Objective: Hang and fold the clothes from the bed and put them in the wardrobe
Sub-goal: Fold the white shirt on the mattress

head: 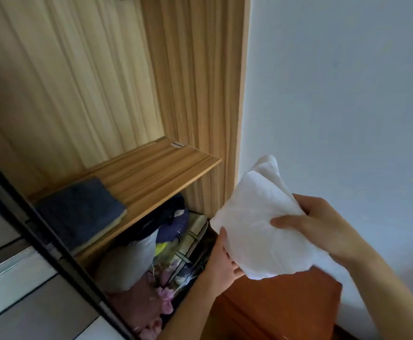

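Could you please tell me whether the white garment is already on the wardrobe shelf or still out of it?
Still out: the white garment is held folded in both hands, left hand and right hand, right of the shelf.

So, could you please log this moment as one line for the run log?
stage: putting away | both hands: left hand, right hand hold folded white cloth | shelf: blue towel | cloth outside wardrobe

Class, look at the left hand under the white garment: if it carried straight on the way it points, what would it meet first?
Probably the front edge of the wooden shelf; the left hand, supporting the folded white garment, points up-left towards it. Depth is unclear.
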The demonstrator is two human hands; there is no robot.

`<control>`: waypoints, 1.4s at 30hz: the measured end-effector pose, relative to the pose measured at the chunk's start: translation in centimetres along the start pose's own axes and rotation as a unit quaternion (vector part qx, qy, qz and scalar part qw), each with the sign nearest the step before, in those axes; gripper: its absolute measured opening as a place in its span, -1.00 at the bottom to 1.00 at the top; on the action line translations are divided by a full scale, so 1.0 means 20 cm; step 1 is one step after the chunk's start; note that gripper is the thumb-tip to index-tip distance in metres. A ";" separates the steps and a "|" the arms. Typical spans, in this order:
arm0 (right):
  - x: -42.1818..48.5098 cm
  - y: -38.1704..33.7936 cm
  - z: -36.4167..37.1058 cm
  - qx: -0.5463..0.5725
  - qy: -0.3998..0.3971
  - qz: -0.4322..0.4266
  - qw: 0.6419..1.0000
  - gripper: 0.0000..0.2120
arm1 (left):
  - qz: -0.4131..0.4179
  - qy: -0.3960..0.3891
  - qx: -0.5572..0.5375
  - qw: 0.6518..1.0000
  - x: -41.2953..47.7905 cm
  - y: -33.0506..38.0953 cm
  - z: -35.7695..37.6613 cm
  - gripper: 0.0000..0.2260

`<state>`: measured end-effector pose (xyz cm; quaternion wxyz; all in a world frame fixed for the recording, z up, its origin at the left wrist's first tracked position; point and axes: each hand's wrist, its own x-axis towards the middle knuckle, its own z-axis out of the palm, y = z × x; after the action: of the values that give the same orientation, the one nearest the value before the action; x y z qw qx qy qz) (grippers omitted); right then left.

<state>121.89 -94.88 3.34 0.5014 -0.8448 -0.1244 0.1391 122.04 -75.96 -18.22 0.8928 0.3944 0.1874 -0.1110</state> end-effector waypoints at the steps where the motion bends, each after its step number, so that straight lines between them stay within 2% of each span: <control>1: 0.10 -0.05 0.04 -0.005 -0.018 -0.010 1.000 -0.88 | 0.014 0.015 -0.011 1.000 0.02 0.08 -0.06 -0.52; 8: 0.79 -0.34 0.40 -0.028 -0.147 -0.091 0.985 -0.78 | 0.132 0.115 -0.074 0.982 0.11 0.54 -0.43 -0.40; 10: 0.96 -0.44 0.52 -0.013 -0.188 -0.125 0.974 -0.74 | 0.164 0.163 -0.094 0.968 0.11 0.68 -0.54 -0.41; 14: 1.27 -0.65 0.77 -0.014 -0.267 -0.189 0.945 -0.79 | 0.194 0.235 -0.138 0.942 0.04 0.96 -0.69 -0.19; 17: 1.47 -0.82 0.94 -0.023 -0.328 -0.211 0.920 -0.79 | 0.243 0.296 -0.154 0.911 -0.02 1.13 -0.79 -0.21; 20: 1.69 -0.99 1.13 -0.073 -0.397 -0.247 0.881 -0.76 | 0.286 0.341 -0.160 0.881 -0.07 1.20 -0.85 -0.48; 22: 1.82 -1.10 1.29 -0.149 -0.428 -0.306 0.837 -0.76 | 0.296 0.378 -0.165 0.862 -0.09 1.20 -0.91 -0.63; 24: 1.91 -1.20 1.48 -0.217 -0.448 -0.367 0.786 -0.79 | 0.307 0.409 -0.187 0.839 -0.11 1.18 -0.96 -0.65; 26: 2.00 -1.28 1.71 -0.243 -0.463 -0.401 0.752 -0.77 | 0.313 0.440 -0.196 0.818 -0.12 1.15 -1.03 -0.60; 30: 2.09 -1.27 2.22 -0.263 -0.459 -0.444 0.723 -0.78 | 0.264 0.522 -0.184 0.790 -0.10 1.14 -1.13 -0.69; 32: 2.11 -1.17 2.43 -0.277 -0.443 -0.479 0.705 -0.72 | 0.173 0.572 -0.137 0.790 -0.12 1.16 -1.15 -0.75; 35: 2.13 -1.02 2.62 -0.270 -0.416 -0.528 0.690 -0.83 | 0.003 0.608 -0.010 0.794 -0.19 1.22 -1.16 -0.51; 36: 2.14 -0.99 2.67 -0.260 -0.404 -0.536 0.694 -0.89 | -0.049 0.628 0.073 0.773 -0.21 1.24 -1.15 -0.43; 37: 2.16 -0.97 2.71 -0.250 -0.394 -0.541 0.699 -0.92 | -0.100 0.652 0.187 0.728 -0.22 1.26 -1.14 -0.41; 39: 2.19 -0.95 2.76 -0.273 -0.367 -0.555 0.695 -0.88 | -0.163 0.679 0.422 0.578 -0.20 1.33 -1.09 -0.48; 40: 2.20 -0.93 2.78 -0.297 -0.349 -0.564 0.687 -0.81 | -0.156 0.685 0.490 0.516 -0.18 1.36 -1.08 -0.55; 42: 2.22 -0.89 2.82 -0.315 -0.313 -0.575 0.687 -0.65 | -0.088 0.707 0.555 0.430 -0.11 1.44 -1.07 -0.69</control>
<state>141.76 -25.27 -11.72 0.1198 -0.6233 -0.7721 0.0322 124.76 -40.74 -11.39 0.0226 0.7266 0.6849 0.0487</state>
